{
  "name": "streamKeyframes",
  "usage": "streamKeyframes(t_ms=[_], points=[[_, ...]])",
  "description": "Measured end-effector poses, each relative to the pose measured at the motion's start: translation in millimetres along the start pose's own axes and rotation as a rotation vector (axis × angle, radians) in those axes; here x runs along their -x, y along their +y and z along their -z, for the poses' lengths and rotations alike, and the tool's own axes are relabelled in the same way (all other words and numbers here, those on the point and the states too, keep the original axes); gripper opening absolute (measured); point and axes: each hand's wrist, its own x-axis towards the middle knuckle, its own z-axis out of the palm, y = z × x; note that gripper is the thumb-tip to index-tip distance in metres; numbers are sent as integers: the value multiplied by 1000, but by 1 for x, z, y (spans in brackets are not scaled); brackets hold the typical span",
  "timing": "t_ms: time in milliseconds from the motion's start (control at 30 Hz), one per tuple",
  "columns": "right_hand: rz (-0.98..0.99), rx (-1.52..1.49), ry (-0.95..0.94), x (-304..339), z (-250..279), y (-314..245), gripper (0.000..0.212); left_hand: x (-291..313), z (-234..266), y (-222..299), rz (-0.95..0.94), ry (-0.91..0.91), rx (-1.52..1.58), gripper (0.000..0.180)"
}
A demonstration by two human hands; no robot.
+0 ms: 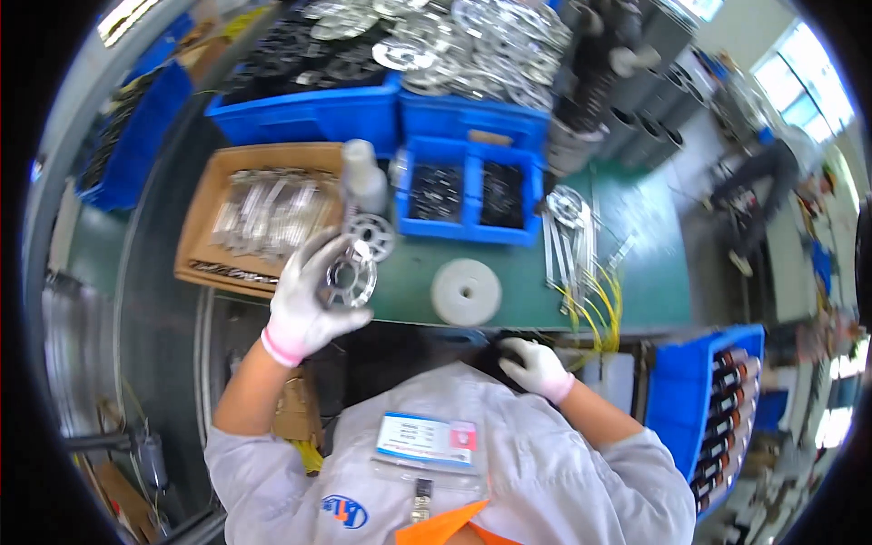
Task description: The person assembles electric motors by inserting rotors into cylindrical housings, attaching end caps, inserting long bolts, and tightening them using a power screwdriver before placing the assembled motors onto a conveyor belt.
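Creased shirt (545, 465), shiny spoked disc (365, 287)

Green workbench (649, 282), grey floor (711, 243), bright windows (808, 95)

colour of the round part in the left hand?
The round part is shiny silver; see the head view.

A spoked ring (366, 280) (apparently metal) is held tilted.
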Motion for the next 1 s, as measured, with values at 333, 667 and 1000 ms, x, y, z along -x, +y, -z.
streamKeyframes(t_ms=[333,667,1000], points=[[-690,687,-91,3,29,71,38,-33,-90,60,-213,-161,160,87],[-663,940,63,27,43,124,26,-18,-131,42,-135,-74,354,108],[-676,713,-261,31,50,81,30,-24,-145,43,-90,-114,383,111]])
